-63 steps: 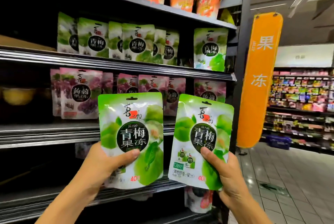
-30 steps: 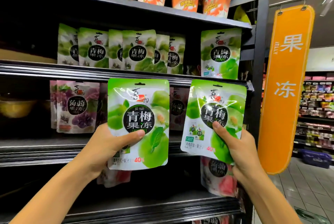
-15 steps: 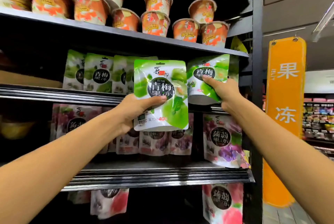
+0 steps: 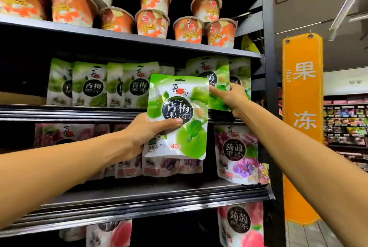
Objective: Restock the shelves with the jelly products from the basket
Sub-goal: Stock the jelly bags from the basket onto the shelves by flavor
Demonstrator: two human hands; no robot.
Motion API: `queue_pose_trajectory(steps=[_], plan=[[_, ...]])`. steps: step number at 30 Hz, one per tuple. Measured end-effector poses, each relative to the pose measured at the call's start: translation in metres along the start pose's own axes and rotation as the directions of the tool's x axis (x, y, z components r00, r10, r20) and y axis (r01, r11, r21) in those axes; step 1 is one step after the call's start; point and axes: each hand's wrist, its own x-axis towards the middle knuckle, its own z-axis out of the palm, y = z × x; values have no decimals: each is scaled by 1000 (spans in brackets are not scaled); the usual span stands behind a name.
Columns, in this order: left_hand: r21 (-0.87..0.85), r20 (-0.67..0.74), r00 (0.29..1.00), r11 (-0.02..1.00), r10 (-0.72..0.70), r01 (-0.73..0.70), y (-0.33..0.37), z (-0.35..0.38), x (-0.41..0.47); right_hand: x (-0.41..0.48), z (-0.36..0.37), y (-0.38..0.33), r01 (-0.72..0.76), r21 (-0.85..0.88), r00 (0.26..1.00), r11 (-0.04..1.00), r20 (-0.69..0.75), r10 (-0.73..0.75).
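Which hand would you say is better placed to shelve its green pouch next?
Right: the right hand holds the far pouch at the green row on the shelf; the left hand holds the near pouch out front, lower.

Orange hanging sign (image 4: 302,127); beyond it, blurred shelves (image 4: 346,123), seemingly stocked.

Black shelves (image 4: 79,111): orange cups (image 4: 152,23) top, green pouches (image 4: 90,85) middle, purple pouches (image 4: 236,153) below
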Motion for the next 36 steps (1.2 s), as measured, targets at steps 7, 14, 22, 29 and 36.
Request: queue_pose_trajectory(steps=[7,14,22,29,36], plan=[[-23,-9,1000,1000,13,-13,-8,-2,-2,-13,-24,8,85,-390,995,917,-7,-96],[42,-44,999,999,-3,5,8,-2,2,-17,-24,10,23,-566,989,824,-106,-101],[14,-111,993,999,-43,45,34,1,19,-12,-29,12,16,-606,989,795,-106,-101],[23,-134,990,999,-39,42,51,9,39,-23,-23,-6,168,-546,930,821,-189,-316],[1,-129,988,996,-83,84,57,18,57,-61,7,-37,-109,17,942,994,322,97]])
